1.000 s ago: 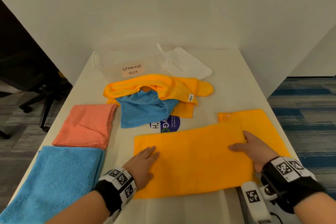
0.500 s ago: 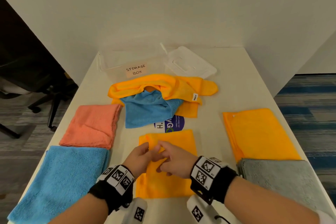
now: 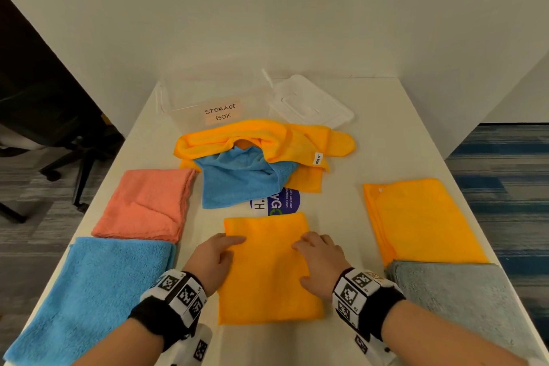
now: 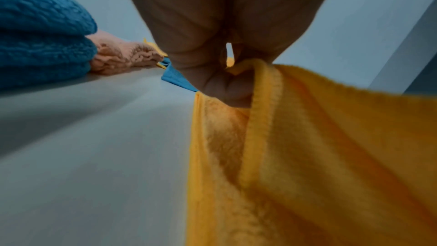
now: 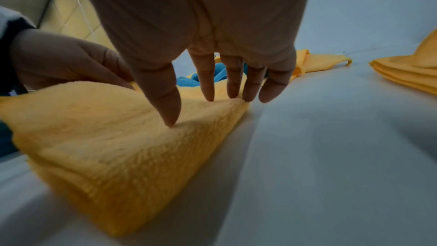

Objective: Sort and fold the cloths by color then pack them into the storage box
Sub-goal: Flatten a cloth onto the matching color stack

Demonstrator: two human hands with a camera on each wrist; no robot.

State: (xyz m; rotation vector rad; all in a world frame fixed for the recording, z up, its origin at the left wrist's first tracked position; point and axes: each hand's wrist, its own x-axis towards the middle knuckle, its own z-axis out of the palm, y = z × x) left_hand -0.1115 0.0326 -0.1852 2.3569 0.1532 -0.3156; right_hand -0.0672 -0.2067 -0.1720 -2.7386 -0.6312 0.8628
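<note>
fuzzy orange cloth point(image 3: 267, 270), folded rectangle

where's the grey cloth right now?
In the head view the grey cloth lies folded at the table's near right corner, just nearer than the folded orange cloth and right of the right hand.

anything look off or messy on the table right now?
Yes: the heap in front of the storage box is crumpled, an orange cloth draped over a blue one, covering part of a round sticker. The box lid lies off, beside the box. The folded cloths look neat.
</note>
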